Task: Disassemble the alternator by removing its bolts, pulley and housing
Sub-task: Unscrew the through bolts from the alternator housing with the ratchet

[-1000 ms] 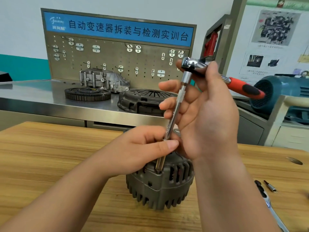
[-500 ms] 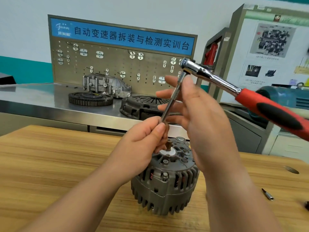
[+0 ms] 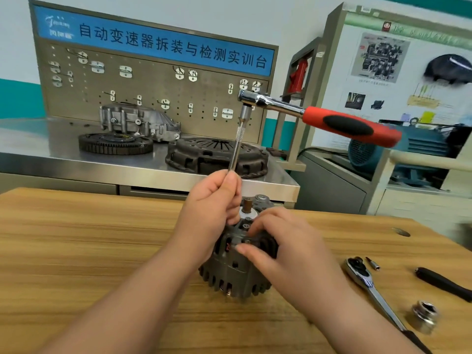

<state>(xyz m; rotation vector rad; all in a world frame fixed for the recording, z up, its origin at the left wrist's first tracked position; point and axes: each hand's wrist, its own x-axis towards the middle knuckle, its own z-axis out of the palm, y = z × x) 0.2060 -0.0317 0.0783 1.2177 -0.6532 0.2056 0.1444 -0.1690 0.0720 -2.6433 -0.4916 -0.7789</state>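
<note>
Clamping your left hand [image 3: 212, 203] fingers round the ratchet [image 3: 339, 123] extension bar [image 3: 236, 152], you rest right hand [image 3: 288, 249] fingers on the alternator [image 3: 224, 279], mid-worktop [image 3: 76, 238]; pinching a bolt or not, can't tell. Pulley looks off, shaft [image 3: 247, 204] bare; housing [image 3: 242, 267] still joined.

White wall [image 3: 178, 11] with teal band. Steel workbench [image 3: 38, 154] against it carries a perforated tool board [image 3: 153, 108] under a blue sign [image 3: 158, 43]. Wooden table [image 3: 89, 251] in foreground. Poster panel [image 3: 408, 93] stands at right. Lighting even and bright.
</note>
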